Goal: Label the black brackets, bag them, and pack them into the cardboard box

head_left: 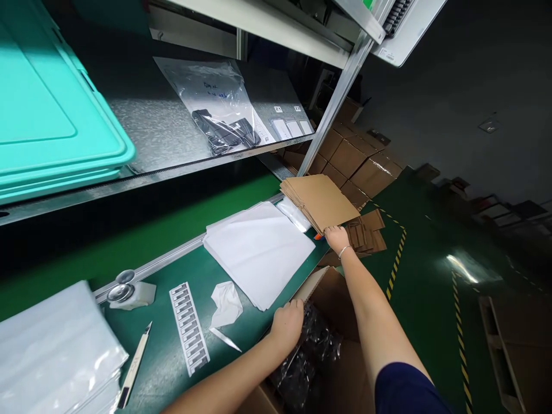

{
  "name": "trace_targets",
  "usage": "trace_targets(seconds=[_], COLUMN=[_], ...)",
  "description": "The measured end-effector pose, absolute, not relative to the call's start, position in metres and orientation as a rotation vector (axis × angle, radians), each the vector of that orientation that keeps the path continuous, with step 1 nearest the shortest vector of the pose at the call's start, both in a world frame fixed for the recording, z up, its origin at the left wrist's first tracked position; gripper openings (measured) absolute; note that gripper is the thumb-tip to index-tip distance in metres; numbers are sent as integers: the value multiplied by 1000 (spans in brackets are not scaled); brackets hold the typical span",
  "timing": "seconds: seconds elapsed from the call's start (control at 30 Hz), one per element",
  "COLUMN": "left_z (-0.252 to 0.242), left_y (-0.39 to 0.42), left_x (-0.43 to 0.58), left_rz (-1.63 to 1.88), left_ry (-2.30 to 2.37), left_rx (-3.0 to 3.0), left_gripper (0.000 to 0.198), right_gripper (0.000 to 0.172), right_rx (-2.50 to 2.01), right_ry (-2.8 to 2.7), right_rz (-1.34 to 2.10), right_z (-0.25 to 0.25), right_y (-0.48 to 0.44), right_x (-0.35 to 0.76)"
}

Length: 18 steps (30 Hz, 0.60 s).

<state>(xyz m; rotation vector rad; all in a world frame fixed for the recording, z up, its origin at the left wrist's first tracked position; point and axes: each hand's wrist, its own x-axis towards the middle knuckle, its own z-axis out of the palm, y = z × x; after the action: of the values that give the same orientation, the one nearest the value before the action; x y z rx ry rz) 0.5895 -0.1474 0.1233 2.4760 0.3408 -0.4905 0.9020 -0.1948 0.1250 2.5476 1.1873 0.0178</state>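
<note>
My right hand [337, 237] reaches out to the stack of flat brown cardboard sheets [319, 199] at the far end of the green table [164, 345]; its fingers curl at the stack's near edge. My left hand [287, 325] rests closed on the table's front edge, at the rim of an open cardboard box [332, 299] that holds black items in clear plastic bags [308, 356]. A stack of white sheets [261, 250] lies between the two hands.
On the table lie a strip of labels [188, 328], a crumpled white tissue [226, 303], a utility knife [134, 365], a small metal dispenser [123, 289] and clear bags [52, 351]. The shelf above carries a teal crate [47, 109] and a bagged black part [222, 129]. Stacked boxes [357, 161] stand behind.
</note>
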Motion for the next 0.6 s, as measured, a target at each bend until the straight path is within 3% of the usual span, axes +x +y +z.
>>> trace_targets(seconds=[0.17, 0.33, 0.4, 0.53, 0.6], left_z=[122, 118, 118, 120, 122], left_y=[-150, -151, -150, -147, -146], left_x=[589, 589, 589, 587, 586], left_rz=[-502, -497, -486, -437, -398], left_ry=[349, 361, 362, 372, 379], left_rx=[2511, 2526, 2526, 2517, 2508], left_gripper=[37, 33, 32, 28, 27], right_gripper=[31, 17, 11, 34, 37], right_rx=[2617, 2693, 2716, 2796, 2967], right_ry=[1089, 1064, 1092, 1027, 853], right_rz=[117, 179, 227, 441, 894], right_z=[109, 114, 134, 216, 270], right_y=[-181, -171, -173, -217, -268], right_x=[892, 882, 874, 847, 827])
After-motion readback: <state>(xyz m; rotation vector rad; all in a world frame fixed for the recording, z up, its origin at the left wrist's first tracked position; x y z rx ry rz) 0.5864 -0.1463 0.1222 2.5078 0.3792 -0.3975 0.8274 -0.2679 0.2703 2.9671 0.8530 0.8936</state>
